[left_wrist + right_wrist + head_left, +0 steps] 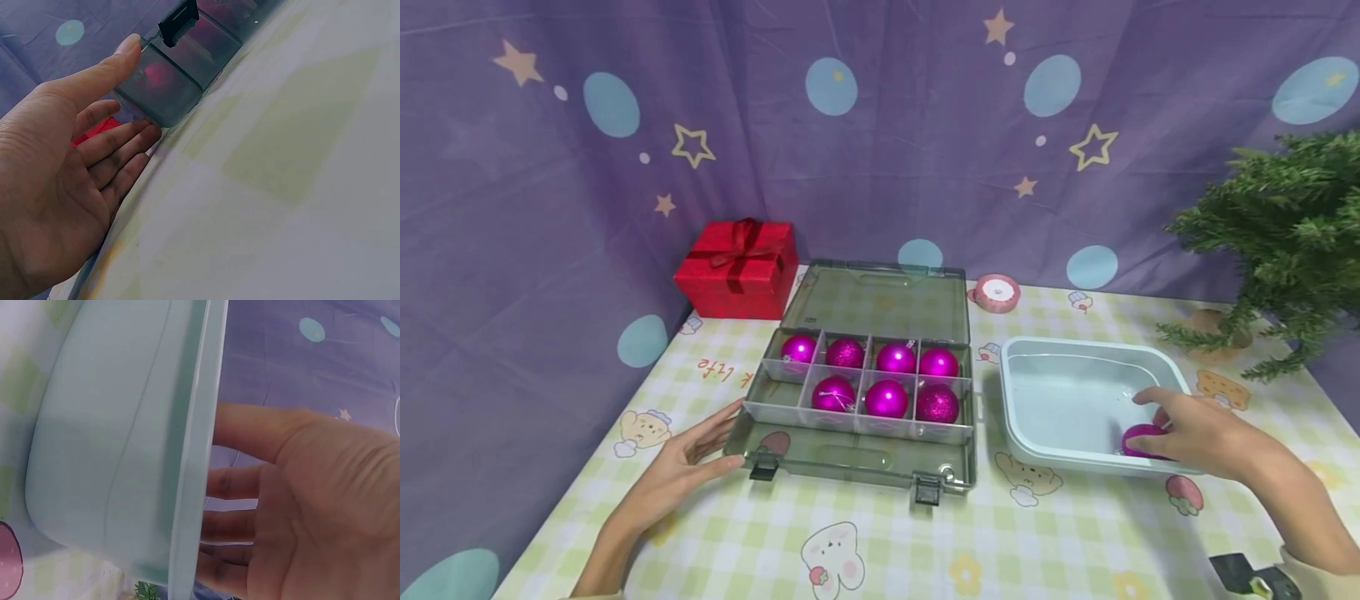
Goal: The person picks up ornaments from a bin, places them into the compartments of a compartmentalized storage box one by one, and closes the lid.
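Note:
A translucent grey divided case (850,460) lies with its lid folded back. Several shiny magenta Christmas balls (887,400) sit in its compartments, one in each except the front-left. My left hand (681,468) is at the case's left front corner, its thumb at the front edge and its fingers extended along the side; the left wrist view shows the palm. My right hand (1206,433) reaches over the rim of a pale blue basin (1060,400), fingers spread around another magenta ball (1138,442) in the near right corner. In the right wrist view the basin wall hides these fingertips.
Behind the case on the left is a red gift box (737,271) with a bow. A pink ribbon roll (997,293) lies behind the case's right side. Green artificial branches (1285,225) rise at the right. Black clip-like pieces (1251,577) show near the right sleeve.

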`<state>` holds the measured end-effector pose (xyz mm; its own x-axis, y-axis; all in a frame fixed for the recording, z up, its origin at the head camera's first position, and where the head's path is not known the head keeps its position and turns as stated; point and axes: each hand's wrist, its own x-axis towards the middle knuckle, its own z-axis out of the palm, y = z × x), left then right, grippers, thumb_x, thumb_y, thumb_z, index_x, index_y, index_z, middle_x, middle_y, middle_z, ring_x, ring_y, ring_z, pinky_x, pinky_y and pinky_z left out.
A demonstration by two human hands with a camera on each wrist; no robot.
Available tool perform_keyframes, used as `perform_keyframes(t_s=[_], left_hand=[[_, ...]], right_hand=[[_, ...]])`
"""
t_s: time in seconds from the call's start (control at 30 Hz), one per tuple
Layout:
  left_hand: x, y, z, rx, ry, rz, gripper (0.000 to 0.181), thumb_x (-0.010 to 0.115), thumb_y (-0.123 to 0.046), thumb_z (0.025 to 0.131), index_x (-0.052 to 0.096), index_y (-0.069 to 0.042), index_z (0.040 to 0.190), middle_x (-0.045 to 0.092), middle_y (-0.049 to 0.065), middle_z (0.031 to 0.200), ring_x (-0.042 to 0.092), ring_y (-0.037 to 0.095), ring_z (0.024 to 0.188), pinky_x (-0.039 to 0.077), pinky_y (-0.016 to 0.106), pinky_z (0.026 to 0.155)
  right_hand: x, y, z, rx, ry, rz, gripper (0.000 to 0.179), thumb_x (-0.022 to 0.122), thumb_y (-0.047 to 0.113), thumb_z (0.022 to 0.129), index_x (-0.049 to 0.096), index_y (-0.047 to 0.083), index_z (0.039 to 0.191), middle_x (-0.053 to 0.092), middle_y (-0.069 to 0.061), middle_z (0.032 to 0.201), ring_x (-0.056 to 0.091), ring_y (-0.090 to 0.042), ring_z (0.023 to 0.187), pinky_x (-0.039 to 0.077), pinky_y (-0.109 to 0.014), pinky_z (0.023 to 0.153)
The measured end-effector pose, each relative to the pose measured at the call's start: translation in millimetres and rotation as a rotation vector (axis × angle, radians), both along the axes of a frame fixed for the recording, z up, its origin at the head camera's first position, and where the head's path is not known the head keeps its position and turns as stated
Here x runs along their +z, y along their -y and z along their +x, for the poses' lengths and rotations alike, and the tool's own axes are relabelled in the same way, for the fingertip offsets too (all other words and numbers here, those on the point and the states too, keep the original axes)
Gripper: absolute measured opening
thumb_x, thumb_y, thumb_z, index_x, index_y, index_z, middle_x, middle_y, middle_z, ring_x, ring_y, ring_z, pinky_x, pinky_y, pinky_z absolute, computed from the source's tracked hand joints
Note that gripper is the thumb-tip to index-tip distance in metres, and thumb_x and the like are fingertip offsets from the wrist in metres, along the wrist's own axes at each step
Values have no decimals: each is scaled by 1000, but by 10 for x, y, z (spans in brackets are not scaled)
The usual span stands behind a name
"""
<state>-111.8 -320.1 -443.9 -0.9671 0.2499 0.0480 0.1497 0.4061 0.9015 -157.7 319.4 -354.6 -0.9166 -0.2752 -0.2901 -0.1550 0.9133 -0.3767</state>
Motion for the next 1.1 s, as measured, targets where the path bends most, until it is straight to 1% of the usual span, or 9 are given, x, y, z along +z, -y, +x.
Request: perform_keyframes(t_s=[0.1, 0.2, 0.33, 0.5, 0.67, 0.77, 0.87, 0.97, 1.1], left_hand=[[-2, 2, -4, -2, -3, 2, 68, 69, -12, 101, 38, -15, 162, 41, 18, 159, 45, -7, 131, 40, 12, 104], [-9, 7, -4, -2, -9, 1, 68, 69, -11, 101, 38, -14, 162, 41, 19, 159, 45, -7, 131, 40, 12, 104], [-16, 8, -7, -4, -13, -1, 68, 69, -11, 101, 38, -13, 162, 42, 19, 159, 45, -6, 131, 40, 12, 104], [-14, 2, -9, -7, -9, -2, 68, 69, -11, 101, 38, -14, 162, 42, 19, 159, 45, -6, 131, 40, 12, 104], [-4, 4, -9, 2, -7, -8, 68, 69, -12, 101, 38, -15, 162, 43, 18, 158, 46, -7, 130, 41, 12, 103], [-4, 3, -12, 0, -6, -6, 68, 69, -12, 101, 38, -15, 162, 43, 18, 158, 46, -6, 131, 40, 13, 103], [-11, 3, -13, -3, -7, -3, 68, 69, -11, 101, 38, -14, 162, 42, 18, 159, 45, -6, 131, 40, 13, 104], [-16, 5, -12, -4, -10, -2, 68, 69, -11, 101, 38, -13, 162, 42, 19, 159, 45, -6, 131, 39, 12, 104], [-20, 8, -13, -4, -14, -3, 68, 69, -11, 101, 38, -13, 161, 42, 19, 158, 46, -6, 130, 39, 13, 104]], right_hand=[[-1, 12, -19, 12, 5, 13, 64, 81, 24, 91, 52, -18, 130, 67, -14, 98, 66, -36, 89, 56, -53, 73], [-13, 31, -44, 26, -11, 43, 62, 83, 23, 88, 56, -18, 126, 67, -12, 95, 66, -34, 88, 57, -54, 75], [-63, 41, -72, 42, 0, 36, 60, 85, 22, 86, 58, -18, 122, 68, -13, 94, 67, -37, 90, 56, -57, 78], [-118, 20, -92, 56, 53, -24, 55, 81, 16, 89, 57, -18, 125, 69, -15, 100, 67, -39, 95, 57, -57, 81], [-136, 17, -76, 64, 57, -140, 51, 76, 18, 95, 59, -16, 129, 70, -13, 108, 68, -35, 100, 60, -45, 79], [-134, 53, -59, 56, 16, -219, 49, 75, 23, 97, 61, -11, 129, 71, -11, 111, 70, -30, 100, 60, -35, 77], [-121, 114, -50, 42, -41, -285, 47, 75, 25, 98, 63, -7, 130, 72, -9, 112, 70, -24, 98, 59, -29, 75], [-99, 174, -52, 37, -109, -325, 46, 76, 24, 97, 64, -4, 132, 73, -7, 111, 71, -21, 98, 59, -27, 75], [-61, 256, -57, 37, -189, -355, 48, 77, 22, 97, 63, -2, 135, 72, -10, 116, 71, -23, 101, 59, -26, 77]])
